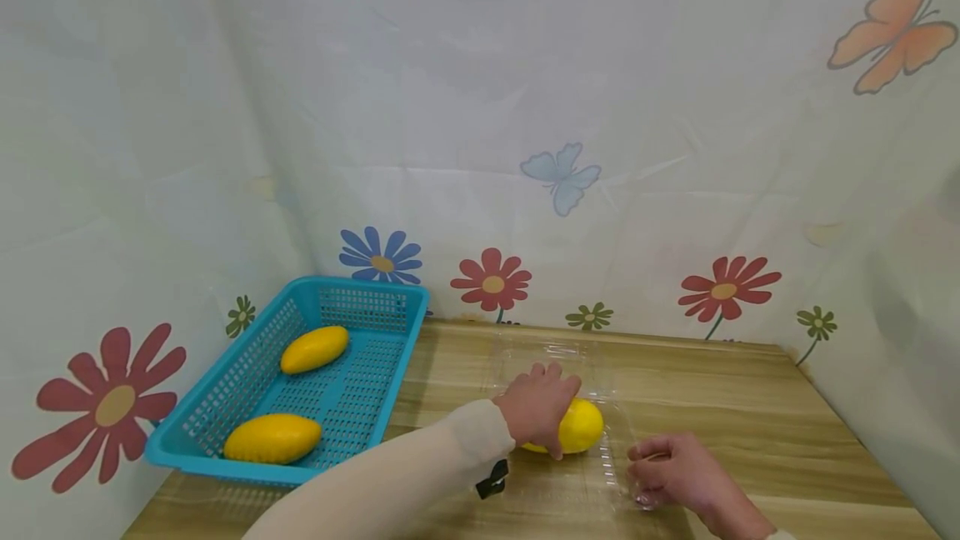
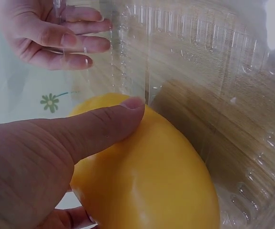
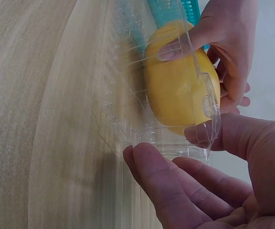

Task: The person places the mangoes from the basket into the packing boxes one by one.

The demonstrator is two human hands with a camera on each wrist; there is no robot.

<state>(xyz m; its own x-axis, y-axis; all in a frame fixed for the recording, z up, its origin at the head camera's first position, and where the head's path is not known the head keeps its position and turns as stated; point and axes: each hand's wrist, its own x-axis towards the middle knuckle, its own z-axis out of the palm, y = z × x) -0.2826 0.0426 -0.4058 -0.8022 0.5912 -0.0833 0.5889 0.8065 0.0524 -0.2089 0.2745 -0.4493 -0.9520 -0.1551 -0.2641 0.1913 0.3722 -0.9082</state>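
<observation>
A smooth, plump yellow fruit (image 1: 582,426) is gripped by my left hand (image 1: 540,402), which comes over it from above. In the left wrist view the thumb lies across the upper side of the fruit (image 2: 151,176). It sits within the walls of a clear plastic clamshell box (image 3: 212,107), whose lid side lies toward the back wall. My right hand (image 1: 678,469) pinches the box's right edge, thumb on the rim and fingers against the outer wall, as the right wrist view shows. The left hand hides part of the fruit in the head view.
A blue plastic basket (image 1: 405,357) stands on the left with two yellow fruits inside, one at the back (image 1: 315,349) and one at the front (image 1: 272,438). A small black object (image 1: 492,480) shows beside the left sleeve. A flower-printed curtain (image 1: 465,107) encloses the wooden table (image 1: 720,390).
</observation>
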